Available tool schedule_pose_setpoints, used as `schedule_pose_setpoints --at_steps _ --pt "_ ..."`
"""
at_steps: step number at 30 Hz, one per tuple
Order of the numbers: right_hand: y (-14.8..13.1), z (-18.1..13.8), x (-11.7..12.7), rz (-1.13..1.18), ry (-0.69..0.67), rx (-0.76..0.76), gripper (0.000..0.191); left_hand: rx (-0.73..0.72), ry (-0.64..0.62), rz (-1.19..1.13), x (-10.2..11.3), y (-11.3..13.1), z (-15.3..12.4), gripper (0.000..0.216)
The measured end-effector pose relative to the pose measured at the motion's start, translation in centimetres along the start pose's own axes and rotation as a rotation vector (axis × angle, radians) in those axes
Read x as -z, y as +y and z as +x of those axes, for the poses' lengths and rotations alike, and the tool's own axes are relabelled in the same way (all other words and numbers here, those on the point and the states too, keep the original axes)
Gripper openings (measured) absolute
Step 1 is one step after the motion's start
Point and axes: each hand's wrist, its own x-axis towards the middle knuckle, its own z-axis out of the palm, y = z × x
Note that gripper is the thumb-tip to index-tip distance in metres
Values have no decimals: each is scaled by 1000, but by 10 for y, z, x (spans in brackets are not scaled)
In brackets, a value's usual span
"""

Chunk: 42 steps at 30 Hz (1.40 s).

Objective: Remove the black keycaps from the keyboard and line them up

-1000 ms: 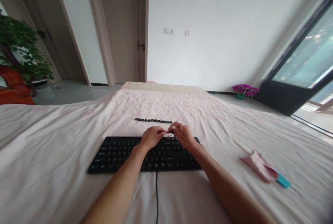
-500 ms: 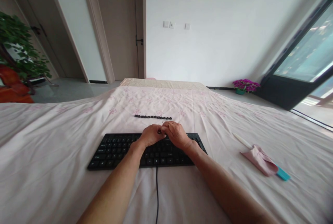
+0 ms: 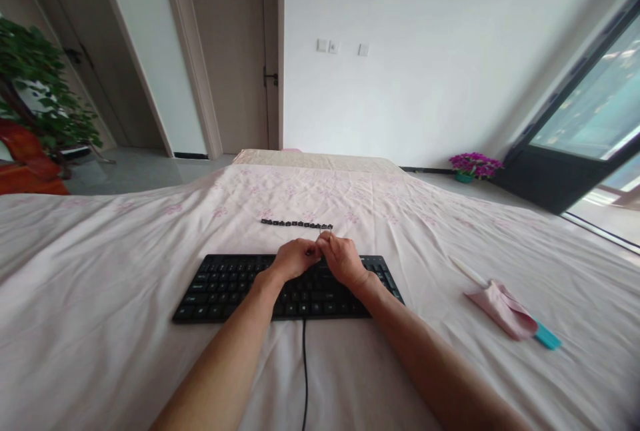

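keyboard (image 3: 320, 297) lies across the lower middle of the frame, its long axis running left to right, with its middle under the two wrists and its left end free of them. both hands meet over its far edge, at the centre of the frame. the left hand (image 3: 296, 257) has its thumb and fingers curled nearly closed about a small dark piece (image 3: 311, 251); what that piece is cannot be told. the right hand (image 3: 343, 257) is pinched closed against the left fingertips, and a thin wire tool (image 3: 321, 232) pokes up from its grip; the rest of the tool is hidden. just above the hands in the frame, a row of small black keycaps (image 3: 297, 223) runs left to right, roughly parallel to the keyboard and dipping slightly rightward. most of it stretches up and to the left of where the fingertips join, while its right end sits right above the right hand, which is the nearer of the two to that end.
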Motion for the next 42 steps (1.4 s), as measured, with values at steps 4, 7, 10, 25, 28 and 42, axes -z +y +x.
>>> schedule_pose_setpoints --at_steps 4,7,10,25,28,42 --pt "6 -2 4 111 78 -61 39 -31 -15 -37 0 0 0 19" --pt "4 -5 1 54 38 -9 36 -41 -13 -28 0 0 1 21" --pt "0 -6 -5 -46 -32 58 28 -42 -4 0 0 -2 1 23" --pt "10 -10 -1 129 47 29 32 -37 -8 -62 0 1 -1 23" --pt "13 -12 -4 144 91 41 32 -29 -8 -73 1 3 -2 22" --pt "14 -19 -3 256 282 133 33 -163 44 -244 -4 8 -1 19"
